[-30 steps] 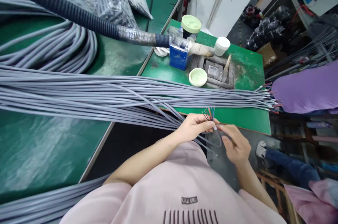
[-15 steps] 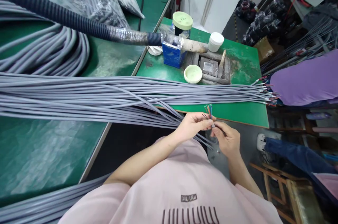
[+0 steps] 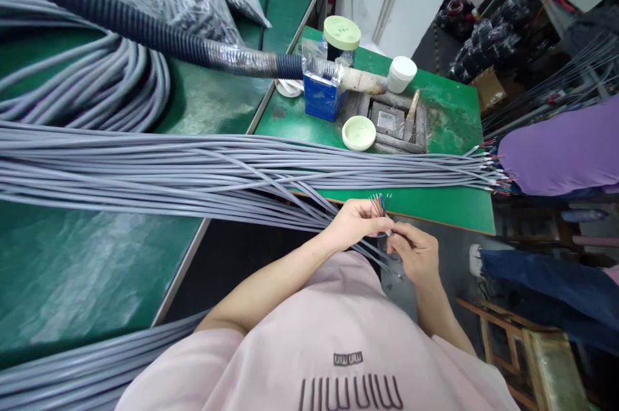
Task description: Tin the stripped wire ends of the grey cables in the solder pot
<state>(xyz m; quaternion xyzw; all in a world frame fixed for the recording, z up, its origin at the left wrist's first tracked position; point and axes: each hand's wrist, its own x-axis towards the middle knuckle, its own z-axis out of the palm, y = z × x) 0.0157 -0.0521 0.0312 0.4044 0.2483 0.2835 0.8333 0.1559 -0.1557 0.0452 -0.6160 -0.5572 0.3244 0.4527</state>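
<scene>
My left hand (image 3: 360, 224) pinches the end of a grey cable, and thin coloured wires (image 3: 380, 205) fan out above its fingers. My right hand (image 3: 416, 250) is closed at the same cable end, its fingertips just right of the left thumb. Behind both hands a wide bundle of grey cables (image 3: 217, 169) runs across the green table (image 3: 454, 211). The far right ends of the bundle show stripped coloured wires (image 3: 493, 169). Several loose cables hang below the table edge near my hands.
Beyond the bundle are a blue box (image 3: 322, 98), an open pale green lid (image 3: 358, 133), a white tub (image 3: 402, 73) and a square metal pot (image 3: 389, 122). A black hose (image 3: 164, 33) crosses above coiled cables (image 3: 116, 88). People are at the right, near a wooden stool (image 3: 512, 333).
The coloured wires above my left hand are spread wider and lean differently. The whole view has shifted slightly, while both hands keep nearly the same pose.
</scene>
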